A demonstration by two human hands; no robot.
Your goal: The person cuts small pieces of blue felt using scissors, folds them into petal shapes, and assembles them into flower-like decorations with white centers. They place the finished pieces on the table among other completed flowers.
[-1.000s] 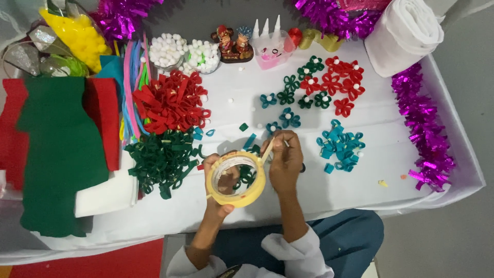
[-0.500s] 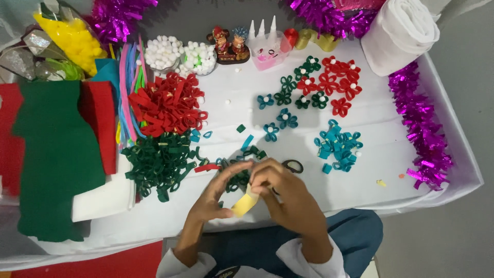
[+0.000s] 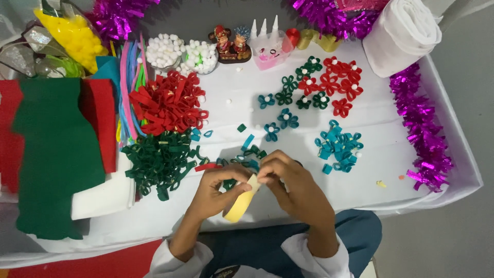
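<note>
A yellow roll of tape (image 3: pixel 242 202) is held on edge between both hands near the table's front edge. My left hand (image 3: pixel 213 191) grips its lower side. The fingers of my right hand (image 3: pixel 293 186) pinch the roll's top end. Just beyond the hands lie a few green and teal felt loops (image 3: pixel 246 153) and a red strip (image 3: pixel 207 166).
Piles of red loops (image 3: pixel 170 103), dark green loops (image 3: pixel 159 162) and teal loops (image 3: pixel 337 146) lie on the white table (image 3: pixel 391 154). Finished felt flowers (image 3: pixel 324 85) sit at the back. Green and red felt sheets (image 3: pixel 56 149) lie left, purple tinsel (image 3: pixel 419 134) right, a white roll (image 3: pixel 404 33) at the far right.
The tape roll was held flat with its ring facing up; it is now turned on edge and lower, nearer my body, and both hands have closed in on it.
</note>
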